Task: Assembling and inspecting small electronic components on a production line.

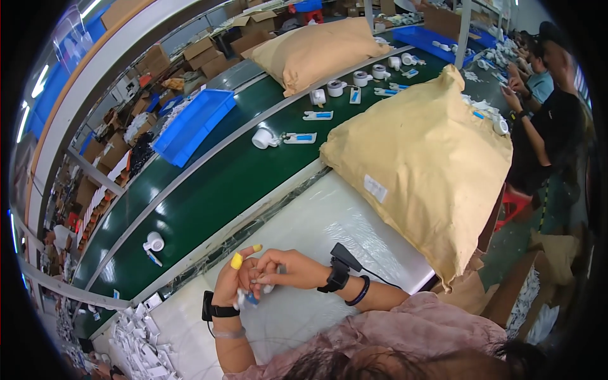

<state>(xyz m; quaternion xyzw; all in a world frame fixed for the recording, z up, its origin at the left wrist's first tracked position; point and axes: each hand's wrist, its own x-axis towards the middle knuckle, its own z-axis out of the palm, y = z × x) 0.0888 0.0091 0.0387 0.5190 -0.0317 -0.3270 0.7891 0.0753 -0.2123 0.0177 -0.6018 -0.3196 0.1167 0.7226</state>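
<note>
We are holding a small white plastic part [244, 297] with a bit of blue on it between both hands, low over the white desk [329, 221] and just in front of our chest. The left hand [231, 285] is cupping it from below, its fingers [236, 261] curled around it, one wearing a yellow fingertip cot; the right hand [285, 269] is pressing in from the side, its fingers pinched on the same part. We are judging the piece to be light, stiff and smooth, likely slippery on bare skin, so we are gripping it by its sides rather than its ends. One such part is sitting in our hands. On the green conveyor belt [209, 190] we are counting about seven white roll-shaped pieces [154, 241] and roughly as many flat blue-and-white pieces [299, 137] beside them. Two stuffed tan sacks [418, 171] are lying nearby, one blue bin [190, 123] is standing past the belt, and a heap of white parts [142, 342] is lying at our left.
</note>
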